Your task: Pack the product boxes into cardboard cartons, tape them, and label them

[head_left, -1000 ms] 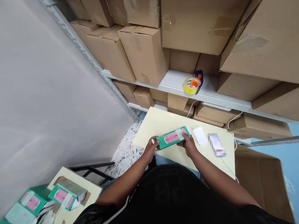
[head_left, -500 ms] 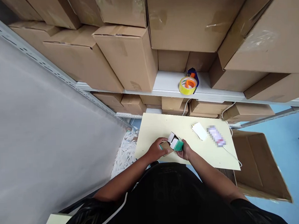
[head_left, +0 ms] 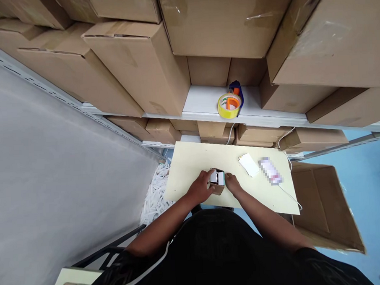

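Note:
Over the front of the pale table, my left hand point(head_left: 201, 188) is closed round the left side of a small brown cardboard box point(head_left: 217, 189), its thumb at the upper rim. The brown box's top is open toward me. Set in or against its opening is a small green-and-white box point(head_left: 221, 178) with white flaps raised and a dark gap between them. My right hand point(head_left: 232, 183) is curled at the right side, its fingers at the green edge and partly hidden.
On the pale table point(head_left: 190, 159) lie white cards point(head_left: 249, 164) and a blurred phone point(head_left: 270, 171) with a white cable. A tape dispenser point(head_left: 230, 105) sits on the shelf among cardboard boxes point(head_left: 136, 61). A large open carton point(head_left: 325, 208) stands right; paper strips point(head_left: 156, 190) heap left.
The green-and-white box, held apart at the right before, is now together with the brown box. Both hands have come closer, and the brown box is turned upright. The camera view has shifted slightly.

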Tool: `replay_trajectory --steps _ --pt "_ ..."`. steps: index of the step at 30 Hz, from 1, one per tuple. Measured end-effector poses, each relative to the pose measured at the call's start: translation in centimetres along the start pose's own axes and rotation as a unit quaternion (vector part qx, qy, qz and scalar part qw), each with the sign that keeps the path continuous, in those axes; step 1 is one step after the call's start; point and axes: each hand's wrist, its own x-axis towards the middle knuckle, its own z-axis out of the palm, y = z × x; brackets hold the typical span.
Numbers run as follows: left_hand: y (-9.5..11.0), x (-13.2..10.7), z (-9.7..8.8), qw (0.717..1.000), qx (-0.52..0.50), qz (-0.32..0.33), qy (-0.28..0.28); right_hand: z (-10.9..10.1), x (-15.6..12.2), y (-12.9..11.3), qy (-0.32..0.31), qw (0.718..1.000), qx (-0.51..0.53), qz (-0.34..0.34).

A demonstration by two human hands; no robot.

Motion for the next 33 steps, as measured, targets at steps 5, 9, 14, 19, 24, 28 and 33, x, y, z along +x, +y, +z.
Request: replay_trajectory --steps 5,9,14,19,24,28,33 --pt "0.1 1.4 -1.2 0.989 0.129 0.021 -0.077 -2.5 -3.9 -1.4 0.005 0.984 -0.029 -0.177" --pt "0.6 2.6 -2.2 0.991 0.102 0.022 -0.084 -1.7 -5.7 -3.6 0.025 0.974 -0.097 -0.203" --pt "1.1 3.3 -3.1 0.993 0.074 0.019 -0.087 -0.3 -6.4 -6.1 0.074 0.963 -0.152 -0.212" --pt "0.9 1.8 -3.2 0.993 0.089 0.027 -0.068 0.4 -6.7 -7.2 0.094 0.955 -0.225 -0.172" --pt "0.4 1.7 -3.3 0.987 0.113 0.051 -0.101 0.1 -6.6 -6.5 0.103 0.967 -0.127 -0.194" --pt "0.6 2.2 -3.6 0.992 0.077 0.053 -0.079 -0.9 -6.4 -5.3 0.091 0.981 -0.029 -0.168" --pt "0.0 1.0 -2.6 0.999 -0.035 0.02 -0.009 -1.3 -6.2 -4.0 0.112 0.967 -0.095 -0.208"
